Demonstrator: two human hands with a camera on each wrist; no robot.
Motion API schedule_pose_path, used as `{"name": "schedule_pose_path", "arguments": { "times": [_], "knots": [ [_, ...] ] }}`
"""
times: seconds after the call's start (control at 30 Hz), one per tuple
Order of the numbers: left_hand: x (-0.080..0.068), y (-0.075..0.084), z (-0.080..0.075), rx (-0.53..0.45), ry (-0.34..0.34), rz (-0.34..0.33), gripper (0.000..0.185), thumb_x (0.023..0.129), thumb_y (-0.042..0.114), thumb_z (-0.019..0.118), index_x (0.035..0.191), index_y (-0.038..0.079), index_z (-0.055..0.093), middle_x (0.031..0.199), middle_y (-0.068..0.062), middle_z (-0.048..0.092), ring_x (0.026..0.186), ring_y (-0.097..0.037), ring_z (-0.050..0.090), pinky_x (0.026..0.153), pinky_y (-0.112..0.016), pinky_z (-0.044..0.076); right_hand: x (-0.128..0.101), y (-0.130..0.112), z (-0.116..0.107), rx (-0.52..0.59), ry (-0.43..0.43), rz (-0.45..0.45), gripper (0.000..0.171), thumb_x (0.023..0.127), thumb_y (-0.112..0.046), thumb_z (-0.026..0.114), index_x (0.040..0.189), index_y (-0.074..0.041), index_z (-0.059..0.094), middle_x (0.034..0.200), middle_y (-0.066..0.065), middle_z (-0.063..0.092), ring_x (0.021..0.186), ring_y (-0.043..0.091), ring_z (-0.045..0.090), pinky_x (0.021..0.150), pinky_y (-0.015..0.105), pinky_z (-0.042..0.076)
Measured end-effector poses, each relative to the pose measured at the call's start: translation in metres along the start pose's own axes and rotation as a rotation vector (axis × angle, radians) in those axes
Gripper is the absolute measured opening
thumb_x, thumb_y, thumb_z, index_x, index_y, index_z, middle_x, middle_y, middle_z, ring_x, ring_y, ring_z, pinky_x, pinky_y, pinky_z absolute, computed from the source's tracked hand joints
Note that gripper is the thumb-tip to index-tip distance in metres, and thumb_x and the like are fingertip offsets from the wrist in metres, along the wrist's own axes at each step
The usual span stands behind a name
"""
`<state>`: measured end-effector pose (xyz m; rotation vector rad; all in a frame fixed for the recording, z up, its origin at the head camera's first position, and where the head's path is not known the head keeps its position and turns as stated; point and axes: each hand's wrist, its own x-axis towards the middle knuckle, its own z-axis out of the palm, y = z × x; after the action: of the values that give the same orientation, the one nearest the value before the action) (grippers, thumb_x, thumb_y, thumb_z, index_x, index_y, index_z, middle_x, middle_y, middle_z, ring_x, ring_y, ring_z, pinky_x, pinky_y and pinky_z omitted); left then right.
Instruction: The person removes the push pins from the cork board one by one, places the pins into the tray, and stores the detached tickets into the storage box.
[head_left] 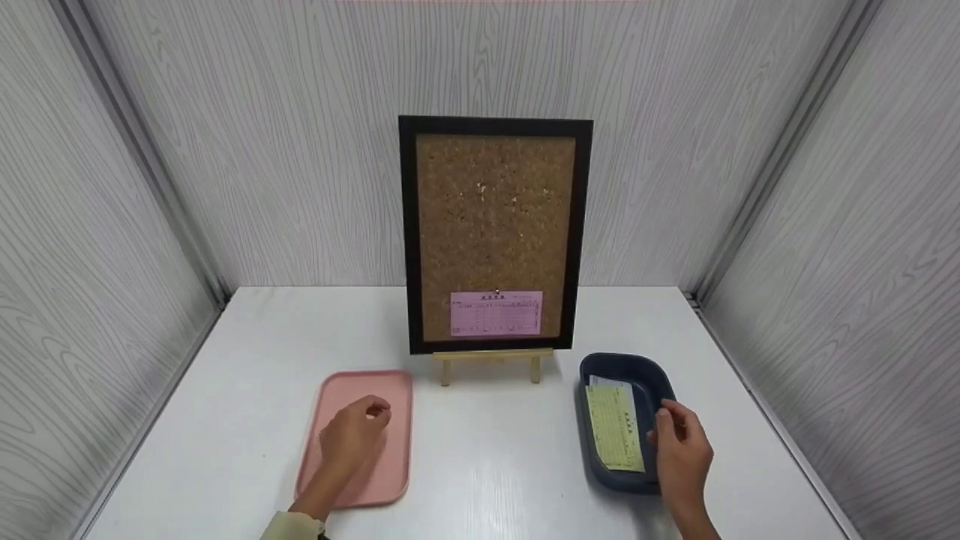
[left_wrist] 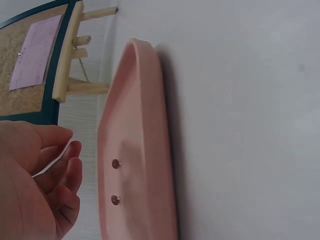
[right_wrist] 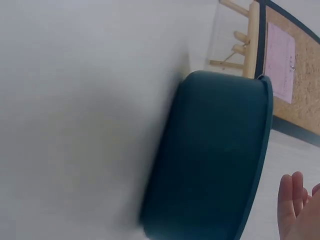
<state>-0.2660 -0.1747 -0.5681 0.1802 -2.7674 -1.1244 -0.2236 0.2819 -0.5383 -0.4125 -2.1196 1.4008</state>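
My left hand (head_left: 352, 435) is above the pink tray (head_left: 394, 480), its fingers loosely bent and nothing visible between them. In the left wrist view, two small push pins (left_wrist: 116, 164) lie in that tray beside the hand. My right hand (head_left: 684, 454) is at the right rim of the dark blue bin (head_left: 626, 362), fingers loosely bent and holding nothing visible. Inside the bin lie a yellow printed slip (head_left: 616, 431) and a pale slip (head_left: 606, 382) partly hidden under it. A pink slip (head_left: 496, 315) hangs low on the cork board (head_left: 495, 217), with a pin at its top edge.
The black-framed board leans upright on a small wooden easel (head_left: 493, 355) at the back middle of the white table (head_left: 487, 450). Grey wood-grain panels (head_left: 300, 150) enclose the table at the back and both sides.
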Motion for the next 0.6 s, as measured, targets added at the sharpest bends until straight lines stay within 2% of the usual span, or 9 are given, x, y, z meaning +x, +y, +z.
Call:
{"name": "schedule_pose_path", "arguments": {
  "times": [0.2, 0.27, 0.43, 0.6],
  "knots": [
    [0.012, 0.033, 0.001, -0.027, 0.059, 0.059, 0.014, 0.096, 0.027, 0.066, 0.106, 0.023, 0.076, 0.101, 0.008, 0.074, 0.094, -0.015, 0.067, 0.078, -0.041, 0.047, 0.006, -0.019, 0.020, 0.112, -0.064, -0.131, 0.027, 0.105, -0.022, 0.056, 0.125, -0.009, 0.065, 0.091, 0.006, 0.064, 0.075, 0.017, 0.066, 0.065, 0.018, 0.050],
    [0.018, 0.043, 0.002, -0.036, 0.075, 0.080, 0.014, 0.096, 0.027, 0.067, 0.106, 0.023, 0.076, 0.100, 0.008, 0.074, 0.093, -0.015, 0.068, 0.075, -0.039, 0.047, 0.008, -0.028, 0.027, 0.144, -0.089, -0.164, 0.025, 0.104, -0.017, 0.056, 0.124, -0.006, 0.066, 0.092, 0.006, 0.065, 0.076, 0.019, 0.066, 0.065, 0.018, 0.050],
    [0.032, 0.066, 0.005, -0.054, 0.119, 0.139, 0.013, 0.096, 0.029, 0.067, 0.104, 0.024, 0.076, 0.099, 0.007, 0.075, 0.089, -0.014, 0.069, 0.071, -0.038, 0.048, 0.013, -0.053, 0.045, 0.140, -0.133, -0.194, 0.024, 0.103, -0.008, 0.057, 0.123, 0.000, 0.065, 0.099, 0.011, 0.066, 0.080, 0.029, 0.067, 0.067, 0.020, 0.051],
    [0.048, 0.084, 0.009, -0.069, 0.153, 0.201, 0.014, 0.096, 0.029, 0.069, 0.105, 0.022, 0.076, 0.100, 0.006, 0.074, 0.089, -0.015, 0.069, 0.070, -0.039, 0.049, 0.024, -0.058, 0.063, 0.163, -0.181, -0.210, 0.023, 0.102, -0.013, 0.061, 0.123, -0.004, 0.065, 0.105, 0.013, 0.067, 0.086, 0.028, 0.068, 0.072, 0.025, 0.057]
  ]
}}
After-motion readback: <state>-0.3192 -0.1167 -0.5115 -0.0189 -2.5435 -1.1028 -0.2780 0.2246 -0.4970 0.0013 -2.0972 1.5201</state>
